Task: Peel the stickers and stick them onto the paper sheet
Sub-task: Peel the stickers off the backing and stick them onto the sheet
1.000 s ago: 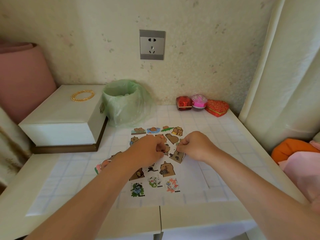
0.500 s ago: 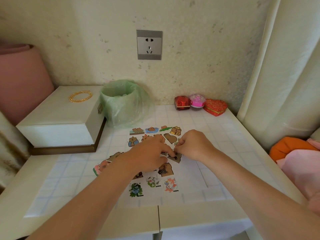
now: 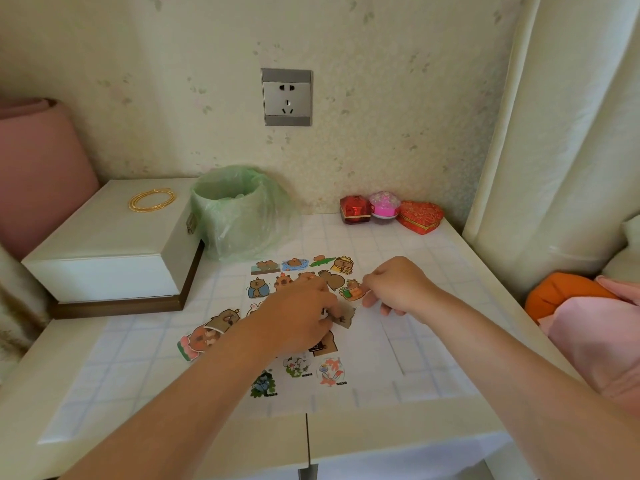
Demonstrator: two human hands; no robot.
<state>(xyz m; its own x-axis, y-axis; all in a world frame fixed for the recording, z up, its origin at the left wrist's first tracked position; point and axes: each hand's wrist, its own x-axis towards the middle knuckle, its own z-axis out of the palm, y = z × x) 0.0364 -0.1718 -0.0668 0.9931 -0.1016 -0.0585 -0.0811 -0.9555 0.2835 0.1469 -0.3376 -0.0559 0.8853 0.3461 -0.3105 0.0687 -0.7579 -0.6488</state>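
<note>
Above the paper sheet (image 3: 375,358), left fingers (image 3: 327,301) pinch a sticker (image 3: 344,315); right fingers' (image 3: 385,308) hold unclear.

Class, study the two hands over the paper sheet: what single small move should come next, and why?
Probably lower the brown sticker onto the bare part of the paper sheet and press it flat. The left hand pinches it, tilted up off the sheet, and blank paper lies just to its right.

Two hands (image 3: 301,317) (image 3: 398,289), three gift boxes (image 3: 355,210) (image 3: 384,206) (image 3: 420,216)
</note>
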